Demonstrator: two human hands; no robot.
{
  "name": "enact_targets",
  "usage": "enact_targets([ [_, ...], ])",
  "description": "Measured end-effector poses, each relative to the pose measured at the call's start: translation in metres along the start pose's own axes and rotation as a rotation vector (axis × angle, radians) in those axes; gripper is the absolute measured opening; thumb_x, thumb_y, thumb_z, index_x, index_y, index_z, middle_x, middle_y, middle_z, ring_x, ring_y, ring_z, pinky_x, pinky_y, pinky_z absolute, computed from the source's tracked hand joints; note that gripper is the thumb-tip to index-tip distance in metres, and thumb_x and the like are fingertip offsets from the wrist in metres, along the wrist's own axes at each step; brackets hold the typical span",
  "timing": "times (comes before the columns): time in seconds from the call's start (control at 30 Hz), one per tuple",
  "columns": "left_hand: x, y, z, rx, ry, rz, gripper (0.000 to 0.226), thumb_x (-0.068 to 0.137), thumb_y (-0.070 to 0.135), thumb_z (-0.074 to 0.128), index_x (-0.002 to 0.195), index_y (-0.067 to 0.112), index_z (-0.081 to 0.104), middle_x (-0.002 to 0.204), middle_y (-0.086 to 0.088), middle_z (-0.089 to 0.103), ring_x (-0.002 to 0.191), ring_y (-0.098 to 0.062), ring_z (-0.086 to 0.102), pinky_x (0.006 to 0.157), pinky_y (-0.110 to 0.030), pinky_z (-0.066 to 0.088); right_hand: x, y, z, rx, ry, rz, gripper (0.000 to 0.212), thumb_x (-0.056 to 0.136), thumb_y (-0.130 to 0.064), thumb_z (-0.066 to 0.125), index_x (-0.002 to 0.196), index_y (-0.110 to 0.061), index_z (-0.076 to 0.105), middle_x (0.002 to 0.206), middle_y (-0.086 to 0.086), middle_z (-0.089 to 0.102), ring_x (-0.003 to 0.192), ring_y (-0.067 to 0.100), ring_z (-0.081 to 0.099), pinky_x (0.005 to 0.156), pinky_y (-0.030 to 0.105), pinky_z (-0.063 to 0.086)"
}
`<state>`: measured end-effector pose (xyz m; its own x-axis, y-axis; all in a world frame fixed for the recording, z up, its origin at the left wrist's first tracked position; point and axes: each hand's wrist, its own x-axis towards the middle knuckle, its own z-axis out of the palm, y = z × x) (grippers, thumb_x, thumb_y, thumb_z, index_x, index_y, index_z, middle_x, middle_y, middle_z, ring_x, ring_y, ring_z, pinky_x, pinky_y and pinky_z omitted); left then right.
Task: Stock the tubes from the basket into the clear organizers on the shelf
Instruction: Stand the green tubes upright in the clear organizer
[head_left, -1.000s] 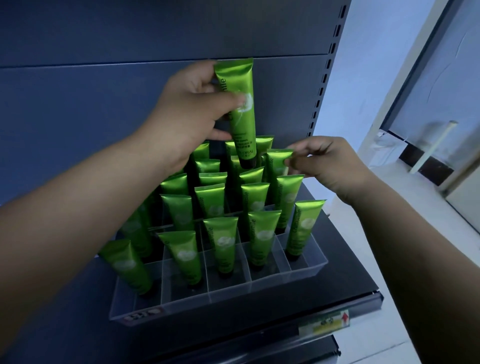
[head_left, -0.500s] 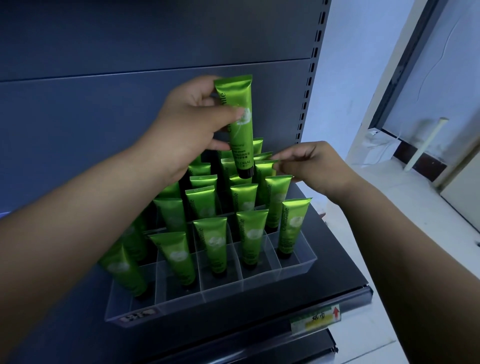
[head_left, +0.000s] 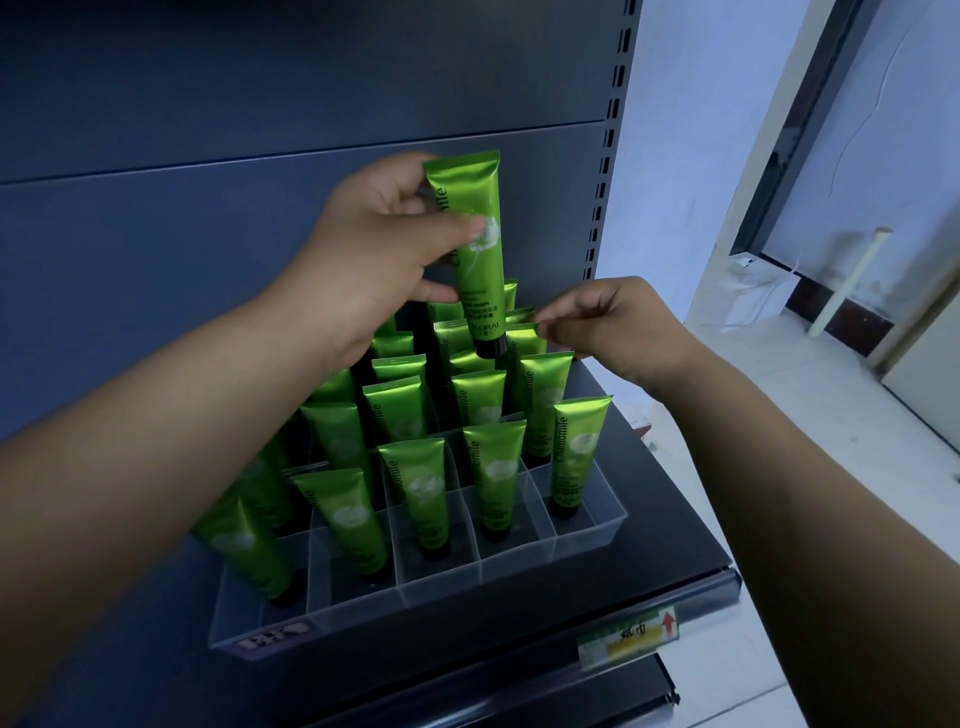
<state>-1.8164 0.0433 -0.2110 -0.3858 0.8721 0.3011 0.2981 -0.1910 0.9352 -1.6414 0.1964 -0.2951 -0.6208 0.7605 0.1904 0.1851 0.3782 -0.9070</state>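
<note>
Your right hand (head_left: 623, 327) has crept slightly left, pinching a far tube (head_left: 522, 340); your left hand (head_left: 374, 249) grips the raised tube (head_left: 475, 244) above the organizer (head_left: 441, 587).

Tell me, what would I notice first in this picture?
The shiny green tube stands out most, held upright, cap down, in the left hand above everything else. Below it, rows of matching green tubes stand in a clear organizer on the dark shelf. The right hand pinches the top of a back tube.
</note>
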Motion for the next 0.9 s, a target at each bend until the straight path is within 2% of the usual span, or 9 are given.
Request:
enact_targets([
  [0.33, -0.002, -0.002, 0.000, 0.007, -0.003, -0.004, 0.027, 0.093, 0.007, 0.070, 0.116, 0.019, 0.068, 0.100, 0.002, 0.076, 0.092, -0.019, 0.076, 0.082, -0.054, 0.062, -0.003, -0.001, -0.003, 0.011, -0.006, 0.019, 0.011, 0.089, -0.005, 0.076, 0.099, -0.006, 0.078, 0.077, 0.004, 0.073, 0.065, 0.003, 0.065, 0.061, 0.012, 0.050],
  [0.67, -0.003, 0.000, 0.003, 0.006, -0.011, 0.000, 0.026, 0.093, 0.008, 0.070, 0.116, 0.020, 0.068, 0.099, 0.003, 0.076, 0.093, -0.018, 0.076, 0.080, -0.049, 0.063, -0.004, -0.005, -0.006, 0.018, -0.023, 0.003, 0.013, 0.088, 0.001, 0.074, 0.100, -0.002, 0.077, 0.077, 0.000, 0.075, 0.067, 0.001, 0.067, 0.061, 0.012, 0.050],
  [0.83, -0.004, -0.001, 0.002, 0.000, -0.008, 0.000, 0.025, 0.094, 0.007, 0.069, 0.116, 0.019, 0.067, 0.099, 0.002, 0.076, 0.092, -0.018, 0.076, 0.076, -0.045, 0.064, -0.003, -0.011, -0.006, -0.049, -0.019, -0.022, 0.012, 0.086, -0.001, 0.075, 0.096, -0.005, 0.079, 0.088, 0.012, 0.078, 0.074, 0.008, 0.069, 0.067, 0.016, 0.053],
  [0.9, -0.005, -0.001, 0.002, -0.001, -0.011, 0.001, 0.025, 0.094, 0.007, 0.069, 0.116, 0.019, 0.067, 0.100, 0.001, 0.076, 0.092, -0.017, 0.076, 0.075, -0.043, 0.064, -0.003, -0.011, -0.005, -0.071, -0.020, -0.026, 0.011, 0.085, -0.001, 0.076, 0.093, -0.008, 0.079, 0.087, 0.011, 0.078, 0.073, 0.008, 0.068, 0.066, 0.015, 0.052],
])
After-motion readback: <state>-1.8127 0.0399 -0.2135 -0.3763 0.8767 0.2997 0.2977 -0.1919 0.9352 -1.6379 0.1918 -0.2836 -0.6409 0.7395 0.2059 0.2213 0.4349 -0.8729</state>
